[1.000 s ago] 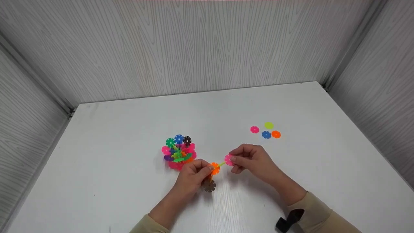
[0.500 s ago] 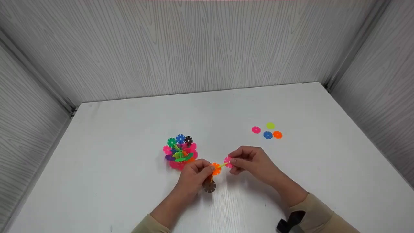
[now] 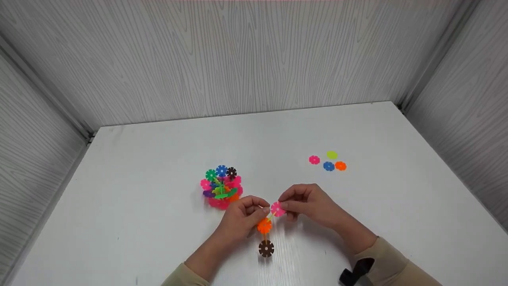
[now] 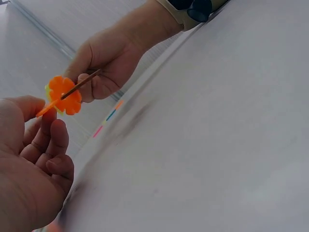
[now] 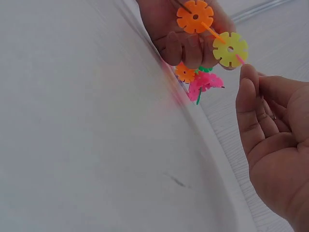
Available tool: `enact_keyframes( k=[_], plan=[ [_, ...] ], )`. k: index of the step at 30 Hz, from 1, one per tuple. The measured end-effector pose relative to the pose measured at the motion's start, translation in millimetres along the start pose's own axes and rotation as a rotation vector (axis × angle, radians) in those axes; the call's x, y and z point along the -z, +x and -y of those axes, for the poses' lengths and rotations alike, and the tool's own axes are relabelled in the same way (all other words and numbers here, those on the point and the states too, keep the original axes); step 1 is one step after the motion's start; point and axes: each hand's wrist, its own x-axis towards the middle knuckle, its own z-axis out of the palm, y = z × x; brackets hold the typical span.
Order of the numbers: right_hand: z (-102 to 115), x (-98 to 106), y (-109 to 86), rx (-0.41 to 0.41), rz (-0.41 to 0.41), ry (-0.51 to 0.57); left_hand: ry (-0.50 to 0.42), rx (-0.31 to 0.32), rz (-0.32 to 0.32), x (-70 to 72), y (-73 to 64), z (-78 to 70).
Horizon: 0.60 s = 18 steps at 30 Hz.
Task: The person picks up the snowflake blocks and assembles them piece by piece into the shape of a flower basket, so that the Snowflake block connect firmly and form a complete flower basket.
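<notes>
Slotted plastic snowflake discs join into a short chain between both hands. My left hand [image 3: 242, 218] pinches the chain at an orange disc [image 3: 264, 226] with thumb and forefinger. At the other end, a pink disc [image 3: 278, 209] is pinched by my right hand [image 3: 313, 204]. A yellow disc [image 5: 230, 49], seen face-on in the right wrist view, links the orange part to the pink one. Lowest on the chain hangs a brown disc [image 3: 266, 248], which shows edge-on in the left wrist view.
Just beyond my left hand stands a multicoloured cluster of joined discs [image 3: 221, 188]. Loose discs lie at the right: pink [image 3: 314, 159], yellow [image 3: 332, 155], blue [image 3: 328, 166] and orange [image 3: 340, 166]. Pale wood-grain panels [image 3: 238, 59] border the white table [image 3: 158, 159].
The chain has turned: its brown and orange discs swung down and slightly right. My right hand has lowered a little with the pink disc, which now shows more of its face.
</notes>
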Motion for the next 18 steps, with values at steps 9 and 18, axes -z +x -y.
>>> enact_keyframes(
  k=[9, 18],
  plan=[
    [6, 8, 1.9, 0.022, -0.068, -0.088, 0.027, 0.054, -0.006, -0.4, -1.4, -3.8],
    [-15, 113, -15.5, -0.065, -0.581, -0.381, 0.049, 0.071, -0.106, -0.1, 2.4, 0.8]
  ],
)
